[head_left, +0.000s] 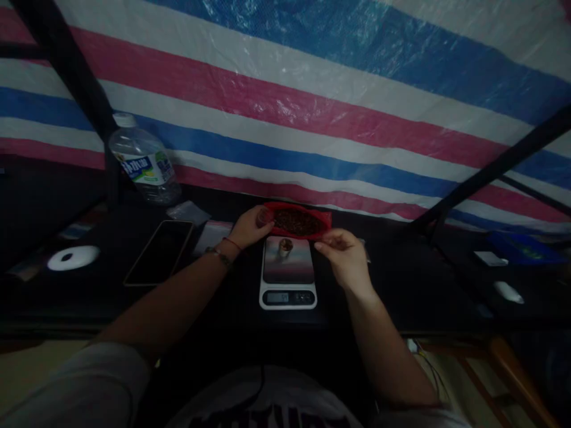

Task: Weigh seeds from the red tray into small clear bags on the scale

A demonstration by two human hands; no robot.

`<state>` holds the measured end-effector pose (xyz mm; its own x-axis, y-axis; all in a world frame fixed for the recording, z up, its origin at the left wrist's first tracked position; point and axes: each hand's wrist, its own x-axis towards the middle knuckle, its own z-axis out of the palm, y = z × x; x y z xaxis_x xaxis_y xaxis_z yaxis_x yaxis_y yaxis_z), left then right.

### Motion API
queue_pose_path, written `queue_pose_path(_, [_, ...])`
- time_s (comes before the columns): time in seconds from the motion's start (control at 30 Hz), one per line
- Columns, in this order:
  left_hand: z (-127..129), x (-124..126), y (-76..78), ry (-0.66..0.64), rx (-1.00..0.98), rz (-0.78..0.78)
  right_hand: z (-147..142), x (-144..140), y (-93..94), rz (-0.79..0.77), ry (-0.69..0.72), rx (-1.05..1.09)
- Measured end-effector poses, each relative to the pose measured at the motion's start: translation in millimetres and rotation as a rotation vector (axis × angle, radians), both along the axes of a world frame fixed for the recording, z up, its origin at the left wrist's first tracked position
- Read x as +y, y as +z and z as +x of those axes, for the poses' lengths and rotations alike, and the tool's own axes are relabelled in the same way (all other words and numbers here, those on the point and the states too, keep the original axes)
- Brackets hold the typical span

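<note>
An open red plastic bag (328,221) lies behind the scale, filled with dark brown, grain-like bits (297,222). At its left end my left hand (248,228) is closed around a small, round, reddish thing (263,217); whether it is part of the bag cannot be told. My right hand (345,252) has thumb and fingers pinched at the bag's right corner. Between my hands stands a white kitchen scale (288,299) with a lit display. On its plate sits a small upright cylinder (285,247) with brown stuff at the top.
Left on the black table are a phone (159,252), a white oval object (74,257), a clear plastic piece (187,212) and a large clear bottle (145,160). To the right lie a white object (508,292) and a blue packet (526,246). A striped tarp (312,107) hangs behind.
</note>
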<state>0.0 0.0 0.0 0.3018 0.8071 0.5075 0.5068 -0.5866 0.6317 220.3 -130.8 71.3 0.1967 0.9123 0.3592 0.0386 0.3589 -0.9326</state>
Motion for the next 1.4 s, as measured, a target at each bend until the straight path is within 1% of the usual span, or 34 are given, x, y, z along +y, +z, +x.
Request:
queue_pose_path(0.1, [0.0,-0.2,-0.4,-0.002,-0.017,-0.009,15.1,13.2,-18.8,-0.100,0.018,-0.025])
queue_pose_path(0.13, [-0.2,-0.4,-0.3,-0.004,-0.025,-0.017,15.2,16.3,-22.2,-0.096,0.030,-0.070])
queue_pose_path(0.2, [-0.5,-1.0,0.1,-0.006,-0.036,-0.030,9.6,21.7,-25.8,-0.040,0.064,-0.258])
queue_pose_path(0.3, [-1.0,-1.6,0.7,-0.004,-0.038,-0.042,-5.6,28.7,-29.6,0.028,0.118,-0.627])
queue_pose_path(0.33, [-1.1,-1.6,0.7,0.000,-0.037,-0.045,-10.2,31.5,-31.5,0.029,0.139,-0.713])
queue_pose_path(0.4, [-1.2,-1.2,0.2,0.002,-0.036,-0.050,-16.1,39.4,-36.9,0.030,0.174,-0.793])
queue_pose_path(0.47, [-1.0,-0.5,-0.7,-0.004,-0.040,-0.056,-16.0,52.1,-43.8,0.036,0.174,-0.778])
queue_pose_path(0.6, [-0.5,0.3,-1.8,-0.005,-0.049,-0.059,-2.7,86.7,-60.1,0.028,0.033,-0.550])
queue_pose_path(0.67, [-0.6,0.3,-1.5,-0.007,-0.047,-0.050,5.1,100.2,-68.2,0.024,-0.021,-0.509])
queue_pose_path(0.73, [-0.7,0.2,-1.0,-0.011,-0.038,-0.042,10.9,107.3,-75.0,0.027,-0.030,-0.499])
queue_pose_path(0.83, [-0.9,0.2,-0.8,-0.013,-0.026,-0.040,15.9,107.9,-81.0,0.045,-0.039,-0.522])
queue_pose_path(1.0, [-0.7,0.2,-1.1,-0.006,-0.022,-0.032,20.0,103.5,-81.6,0.109,-0.169,-0.687])
queue_pose_path(1.13, [-0.6,-0.4,-0.2,-0.005,-0.015,-0.035,20.4,102.2,-80.8,0.132,-0.157,-0.731])
queue_pose_path(1.4, [-0.2,0.5,-0.2,-0.014,-0.016,-0.022,15.4,100.4,-78.9,0.128,-0.167,-0.703])
